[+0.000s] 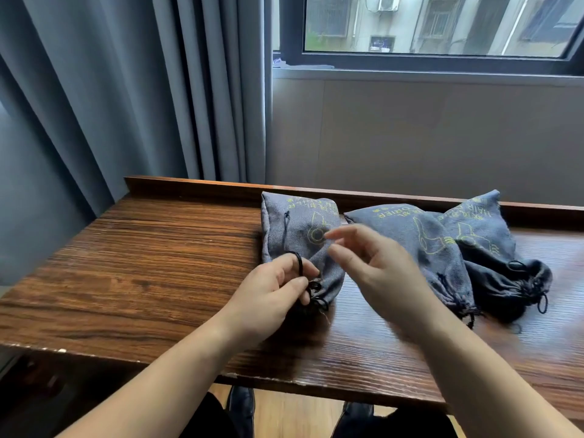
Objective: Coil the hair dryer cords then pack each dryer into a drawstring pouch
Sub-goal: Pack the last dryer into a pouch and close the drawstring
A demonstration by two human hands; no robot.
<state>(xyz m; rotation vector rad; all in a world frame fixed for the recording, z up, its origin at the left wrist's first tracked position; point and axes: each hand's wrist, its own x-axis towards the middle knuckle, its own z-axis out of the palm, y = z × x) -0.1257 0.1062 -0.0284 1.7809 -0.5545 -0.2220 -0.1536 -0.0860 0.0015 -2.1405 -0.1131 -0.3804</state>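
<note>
3 grey drawstring pouches lie in a row on the wooden bench [158, 263]: the left pouch [297, 229], the middle pouch [420, 238] and the right pouch [486, 235], all cinched at their near ends. The left hand [271, 295] pinches the black drawstring [311, 287] of the left pouch. The right hand [376, 267] hovers above, fingers spread and holding nothing.
</note>
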